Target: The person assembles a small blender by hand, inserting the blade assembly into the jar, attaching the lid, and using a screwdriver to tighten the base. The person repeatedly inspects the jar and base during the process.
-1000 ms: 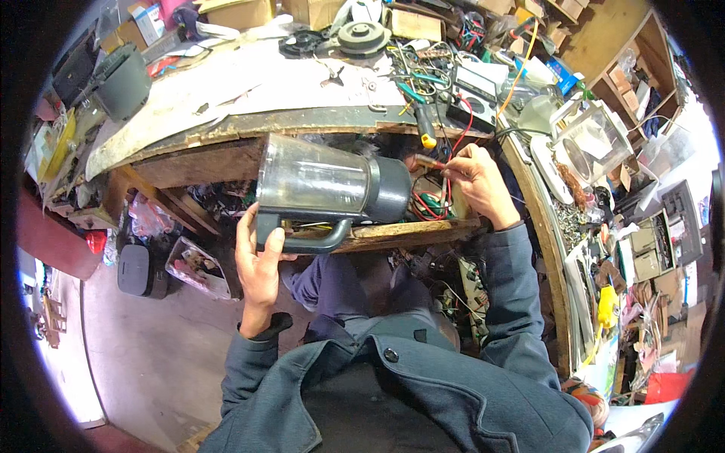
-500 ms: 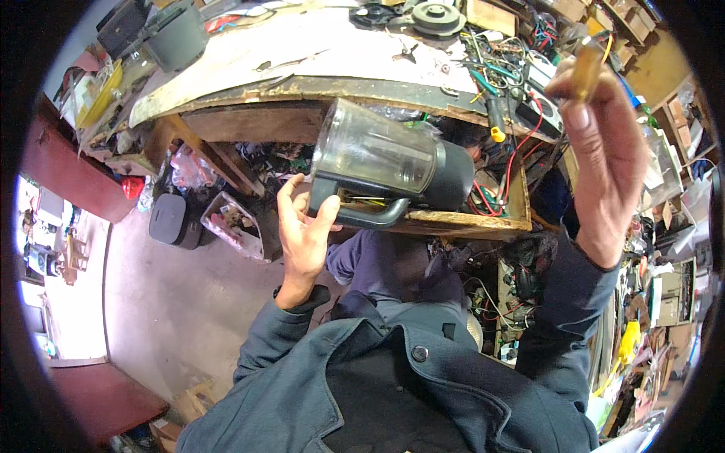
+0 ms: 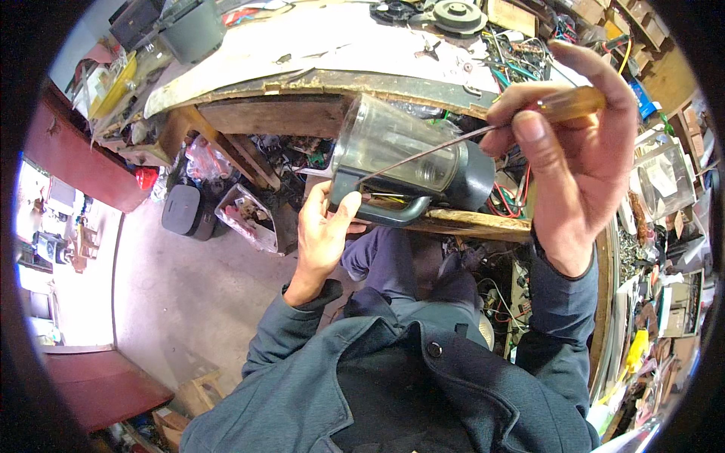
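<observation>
A clear blender jar (image 3: 404,143) with a black base and black handle lies on its side in front of the bench. My left hand (image 3: 323,234) grips it at the upper end of the handle, thumb on top. In my right hand (image 3: 574,158) is a screwdriver (image 3: 566,104) with an amber handle, pinched between thumb and fingers. Its long thin shaft slants down to the left across the jar, and the tip appears to meet the black upper end of the handle near my left thumb. Whether it sits in a screw cannot be made out.
The workbench (image 3: 302,64) carries a white sheet, round black parts and tangled tools. An open wooden drawer (image 3: 476,221) with red and green wires is under the jar. A box of scraps (image 3: 248,219) and a dark bin (image 3: 187,211) stand on the floor at left.
My right hand has come left and turned, bringing the screwdriver's tip to the jar handle. My left hand keeps its hold on the jar; the whole view has shifted slightly.
</observation>
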{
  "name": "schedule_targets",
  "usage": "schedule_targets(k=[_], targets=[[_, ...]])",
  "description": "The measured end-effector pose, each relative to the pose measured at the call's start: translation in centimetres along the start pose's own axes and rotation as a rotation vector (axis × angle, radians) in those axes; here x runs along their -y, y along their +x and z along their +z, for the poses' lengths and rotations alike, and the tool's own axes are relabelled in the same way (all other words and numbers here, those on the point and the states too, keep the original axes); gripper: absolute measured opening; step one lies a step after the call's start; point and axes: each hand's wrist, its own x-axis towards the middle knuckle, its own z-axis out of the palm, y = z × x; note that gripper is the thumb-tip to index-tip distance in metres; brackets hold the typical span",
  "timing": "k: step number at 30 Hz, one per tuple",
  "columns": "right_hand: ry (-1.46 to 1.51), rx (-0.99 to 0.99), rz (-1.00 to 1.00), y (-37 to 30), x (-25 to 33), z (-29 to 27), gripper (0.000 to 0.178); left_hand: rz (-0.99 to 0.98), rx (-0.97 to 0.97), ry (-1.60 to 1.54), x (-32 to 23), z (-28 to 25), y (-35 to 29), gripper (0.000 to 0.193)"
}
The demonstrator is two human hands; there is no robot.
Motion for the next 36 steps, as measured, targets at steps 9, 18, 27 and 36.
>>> schedule_targets(k=[9, 18, 27, 36], targets=[[-0.057, 0.180, 0.089, 0.1, -1.3, 0.9, 0.051, -0.005, -0.013, 0.052, -0.4, 0.0, -0.1, 0.037], [-0.222, 0.202, 0.068, 0.5, -1.3, 0.8, 0.049, 0.032, -0.024, 0.064, -0.2, 0.1, 0.0, 0.037], [-0.854, 0.468, 0.051, 5.3, 4.9, 3.8, 0.019, 0.120, -0.075, 0.169, 0.2, -0.1, 0.0, 0.032], [-0.466, 0.820, -0.068, 8.4, 0.8, 1.2, 0.018, 0.057, -0.072, 0.096, -0.3, 0.0, -0.4, 0.031]])
